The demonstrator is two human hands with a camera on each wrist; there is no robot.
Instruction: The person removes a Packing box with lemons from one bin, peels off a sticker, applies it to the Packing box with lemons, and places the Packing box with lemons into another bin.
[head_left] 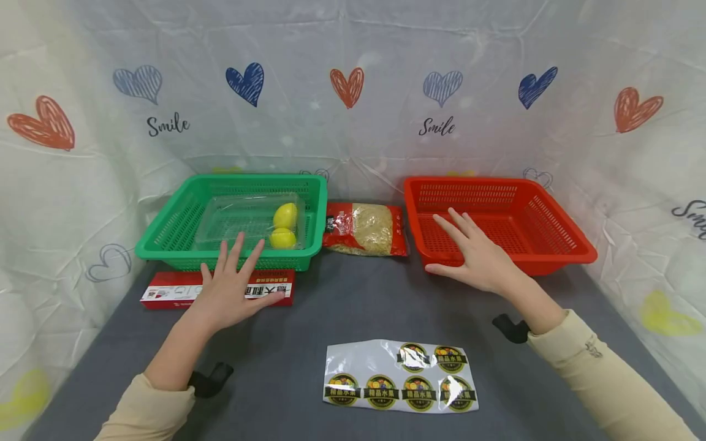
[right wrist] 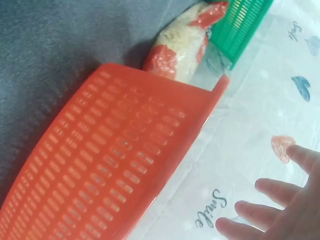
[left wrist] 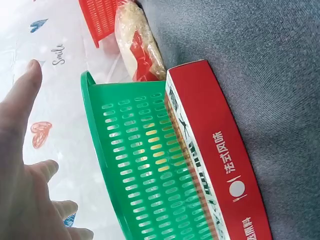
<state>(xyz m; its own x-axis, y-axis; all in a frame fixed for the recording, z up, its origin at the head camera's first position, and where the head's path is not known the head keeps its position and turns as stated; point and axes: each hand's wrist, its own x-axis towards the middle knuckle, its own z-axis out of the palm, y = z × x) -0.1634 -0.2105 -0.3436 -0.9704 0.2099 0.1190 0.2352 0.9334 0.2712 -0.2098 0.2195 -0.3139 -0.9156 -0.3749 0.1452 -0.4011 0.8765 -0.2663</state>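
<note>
Green basket [head_left: 287,256], nine o'clock: smooth moulded plastic, slotted walls, soft sheen on the rim
Red basket [head_left: 469,180], three o'clock: smooth perforated plastic, lightly glossy
Clear tray [head_left: 242,212], nine o'clock: thin, see-through, glossy plastic
Bag [head_left: 368,228], dial centre: crinkled shiny plastic film, part transparent
Red box [head_left: 176,292], eight o'clock: smooth printed card, slight sheen
Sticker sheet [head_left: 366,360], between five and six o'clock: slick, glossy, bright glare; paper or film unclear
Tabletop [head_left: 287,343], six o'clock: matt grey cloth, fine woven texture
Curtain [head_left: 353,141], twelve o'clock: thin creased sheeting, faint sheen
Right sleeve [head_left: 607,376], four o'clock: matt cloth
</note>
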